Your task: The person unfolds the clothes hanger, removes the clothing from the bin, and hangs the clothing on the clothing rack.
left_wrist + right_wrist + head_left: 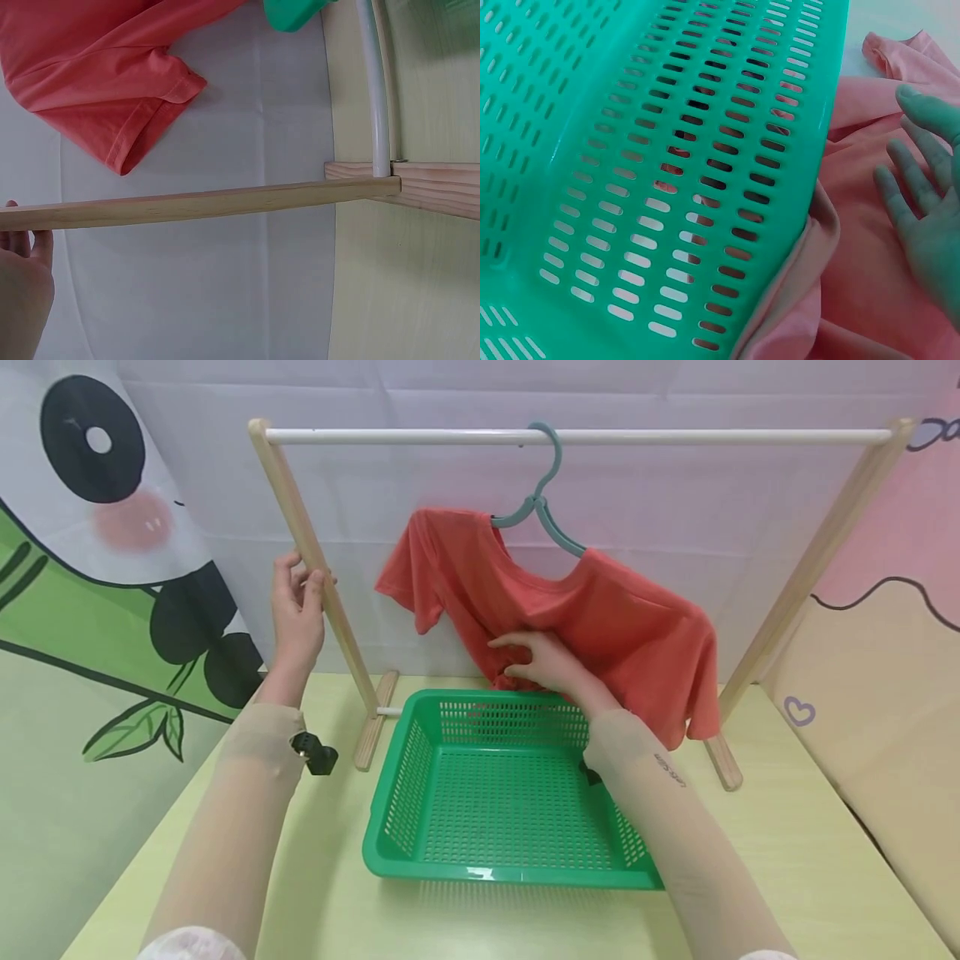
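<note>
A red T-shirt [645, 627] hangs from a teal hanger [558, 456] hooked on the white rail of a small rack. It hangs unevenly, lower on the right. My left hand [295, 620] holds the rack's left wooden post [341, 631], thumb and fingers on either side of it; the left wrist view shows the fingertips around the post [202, 205]. At the front of the shirt, near its lower part, is my right hand [551, 662]. In the right wrist view that hand [928, 217] has its fingers spread and loosely bent against the red cloth [862, 247], pinching nothing.
A green perforated basket [517, 876] stands on the pale table [352, 893] in front of the rack. Part of the shirt hangs behind its back rim. The rack's wooden feet [367, 739] rest on the table, and a printed cloth backdrop [217, 485] stands behind.
</note>
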Demonstrator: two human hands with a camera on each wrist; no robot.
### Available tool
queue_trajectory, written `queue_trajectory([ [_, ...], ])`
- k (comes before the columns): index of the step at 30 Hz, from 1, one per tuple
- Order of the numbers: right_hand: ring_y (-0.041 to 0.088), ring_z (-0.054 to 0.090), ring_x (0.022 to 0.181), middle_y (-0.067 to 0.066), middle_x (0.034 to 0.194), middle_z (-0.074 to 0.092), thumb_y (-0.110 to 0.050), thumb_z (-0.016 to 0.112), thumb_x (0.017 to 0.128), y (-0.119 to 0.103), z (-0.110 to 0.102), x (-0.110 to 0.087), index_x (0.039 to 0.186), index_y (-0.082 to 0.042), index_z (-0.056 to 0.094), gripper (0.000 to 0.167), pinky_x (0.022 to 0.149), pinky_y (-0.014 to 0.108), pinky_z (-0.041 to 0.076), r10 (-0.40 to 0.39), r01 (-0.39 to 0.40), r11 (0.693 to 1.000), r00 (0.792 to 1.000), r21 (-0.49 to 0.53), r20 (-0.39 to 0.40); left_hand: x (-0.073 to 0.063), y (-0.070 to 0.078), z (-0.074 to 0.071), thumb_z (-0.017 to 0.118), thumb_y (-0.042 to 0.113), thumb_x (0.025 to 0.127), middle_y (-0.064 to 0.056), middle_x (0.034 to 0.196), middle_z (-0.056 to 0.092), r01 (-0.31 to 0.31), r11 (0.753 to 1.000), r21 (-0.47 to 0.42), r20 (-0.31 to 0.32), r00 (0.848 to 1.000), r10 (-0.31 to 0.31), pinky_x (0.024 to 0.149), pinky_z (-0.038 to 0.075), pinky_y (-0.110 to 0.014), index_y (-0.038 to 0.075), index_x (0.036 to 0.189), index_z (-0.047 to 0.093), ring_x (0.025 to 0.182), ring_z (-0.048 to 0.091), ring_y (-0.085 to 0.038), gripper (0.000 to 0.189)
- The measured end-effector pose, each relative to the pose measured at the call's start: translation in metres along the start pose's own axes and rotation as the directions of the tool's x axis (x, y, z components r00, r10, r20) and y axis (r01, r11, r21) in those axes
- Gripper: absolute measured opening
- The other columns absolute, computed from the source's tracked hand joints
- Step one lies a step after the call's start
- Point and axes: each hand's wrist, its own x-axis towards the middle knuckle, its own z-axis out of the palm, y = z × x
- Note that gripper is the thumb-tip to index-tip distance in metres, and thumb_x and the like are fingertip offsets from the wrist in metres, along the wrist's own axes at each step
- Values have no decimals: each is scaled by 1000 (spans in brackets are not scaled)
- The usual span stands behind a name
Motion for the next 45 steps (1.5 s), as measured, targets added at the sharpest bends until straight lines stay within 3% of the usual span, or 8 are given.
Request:
queue_trajectory([
  [8,33,53,123,3,126,63,-19,72,90,-5,0,-8,133,-23,62,44,99,48,53,-13,13,1000,1000,2,-19,-3,3,-1,47,32,104,15,105,59,-11,1000,27,-2,1000,12,104,50,-41,28,131,47,110,62,-19,27],
  [16,23,62,111,2,121,68,-20,71,91,-12,-3,-19,132,-19,63,41,99,43,54,-41,41,997,999,-64,-2,-4,3,0,48,32,103,15,102,59,-25,1000,15,-7,1000,25,95,50,-34,27,131,48,109,62,-20,28],
  [26,23,63,114,6,127,68,-23,70,93,0,-17,-40,126,-15,67,35,97,42,54,72,-60,988,994,-145,80,-3,0,0,48,33,103,10,105,61,-16,1000,22,-6,1000,17,94,49,-34,29,131,47,106,61,-15,29],
  [32,23,66,106,8,120,69,-29,54,102,16,-27,-49,125,-13,66,29,97,44,52,142,-124,974,986,-188,84,-3,1,0,48,33,103,13,105,60,-16,1000,25,-1,1000,16,99,50,-37,28,131,47,107,61,-14,28],
  [35,27,66,103,12,116,69,-33,46,105,21,-34,-51,123,-15,63,31,99,46,50,192,-175,972,976,-156,103,-3,1,1,48,33,103,15,104,59,-15,999,28,0,1000,15,97,50,-36,28,131,47,106,61,-13,28],
  [38,29,62,113,11,127,63,-42,41,106,21,-43,-52,133,-18,56,40,104,49,47,255,-244,965,958,-98,132,-4,1,0,48,34,103,16,105,59,-17,999,36,-3,1000,17,97,50,-35,29,131,47,107,62,-15,28],
  [42,34,58,121,14,141,53,-53,35,104,21,-53,-52,147,-14,41,58,107,52,45,340,-348,938,920,4,195,-4,1,0,47,34,104,16,106,58,-26,999,46,2,1000,25,98,50,-37,28,132,46,111,62,-20,29],
  [45,37,57,123,17,142,51,-56,34,103,22,-58,-52,147,-10,39,64,108,54,44,378,-395,918,898,30,226,-4,0,-1,46,34,104,15,106,58,-30,999,46,7,1000,29,99,50,-38,28,133,45,113,62,-22,30],
])
